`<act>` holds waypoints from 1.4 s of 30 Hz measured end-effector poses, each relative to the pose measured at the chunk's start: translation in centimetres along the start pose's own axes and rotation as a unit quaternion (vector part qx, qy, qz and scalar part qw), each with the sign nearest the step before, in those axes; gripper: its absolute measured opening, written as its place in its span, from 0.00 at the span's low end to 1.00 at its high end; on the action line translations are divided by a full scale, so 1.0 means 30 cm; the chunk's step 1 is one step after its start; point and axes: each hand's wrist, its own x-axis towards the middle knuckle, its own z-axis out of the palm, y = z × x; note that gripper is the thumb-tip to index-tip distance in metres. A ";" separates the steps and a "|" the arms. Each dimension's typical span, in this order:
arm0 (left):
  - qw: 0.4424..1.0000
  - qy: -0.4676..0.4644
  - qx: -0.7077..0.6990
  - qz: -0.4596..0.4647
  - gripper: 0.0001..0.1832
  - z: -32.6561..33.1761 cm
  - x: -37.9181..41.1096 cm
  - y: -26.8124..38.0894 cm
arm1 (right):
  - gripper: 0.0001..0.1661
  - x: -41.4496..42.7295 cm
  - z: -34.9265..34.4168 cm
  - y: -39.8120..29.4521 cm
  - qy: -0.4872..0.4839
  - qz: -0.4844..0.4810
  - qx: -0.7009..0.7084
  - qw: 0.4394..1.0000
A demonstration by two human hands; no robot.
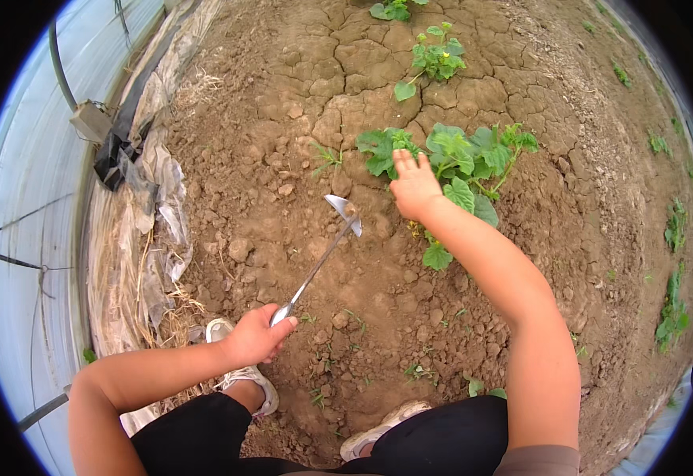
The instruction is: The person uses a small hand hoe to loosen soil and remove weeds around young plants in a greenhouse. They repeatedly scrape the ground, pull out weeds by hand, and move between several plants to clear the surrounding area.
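My left hand [256, 337] grips the handle of a small hand hoe [321, 260]. Its thin metal shaft slants up and away to a shiny curved blade [343, 213], which has a clod of soil on it and is close to the ground. Farther forward, my right hand [416, 185] reaches to a leafy vine plant [458, 150], its extended fingers against the left-hand leaves. Leaves partly hide the fingertips. A lower leaf of the plant [437, 256] shows beneath my right forearm, near some yellowed bits. To the left of the plant grows a grassy weed [327, 157].
More vine plants [439, 58] grow ahead in cracked soil [370, 65]. On the left, crumpled plastic sheeting [165, 196] runs along a translucent film wall [25, 208], with a block [90, 121] at a pole's foot. My shoes [382, 429] stand on loose soil among small weeds [419, 372].
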 end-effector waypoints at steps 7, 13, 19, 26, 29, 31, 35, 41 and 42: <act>0.996 -0.006 0.066 0.051 0.16 -0.061 0.019 -0.066 | 0.26 0.112 0.125 -0.038 -0.023 0.079 -0.008 0.997; 0.995 -0.016 -0.037 0.092 0.13 -0.038 0.058 -0.029 | 0.29 -0.068 0.069 0.047 0.163 0.182 0.122 0.962; 0.944 0.083 -0.081 0.307 0.10 0.153 0.411 0.138 | 0.28 -0.238 0.103 0.136 0.283 0.191 0.167 0.925; 0.936 0.242 0.133 0.218 0.21 0.441 0.631 -0.003 | 0.26 -0.286 0.135 0.158 0.310 0.176 0.155 0.922; 0.964 0.181 0.046 0.188 0.19 0.411 0.586 -0.043 | 0.27 -0.295 0.137 0.155 0.302 0.185 0.195 0.915; 0.983 0.105 -0.042 0.147 0.18 0.375 0.520 -0.059 | 0.27 -0.301 0.133 0.167 0.304 0.198 0.220 0.905; 0.980 0.044 -0.136 0.139 0.16 0.390 0.353 -0.023 | 0.27 -0.322 0.157 0.188 0.312 0.209 0.241 0.895; 0.938 0.209 0.084 0.264 0.20 0.342 0.668 0.156 | 0.27 -0.303 0.130 0.165 0.321 0.204 0.258 0.888; 0.931 0.227 0.128 0.255 0.21 0.398 0.725 0.118 | 0.28 -0.304 0.135 0.167 0.325 0.200 0.261 0.887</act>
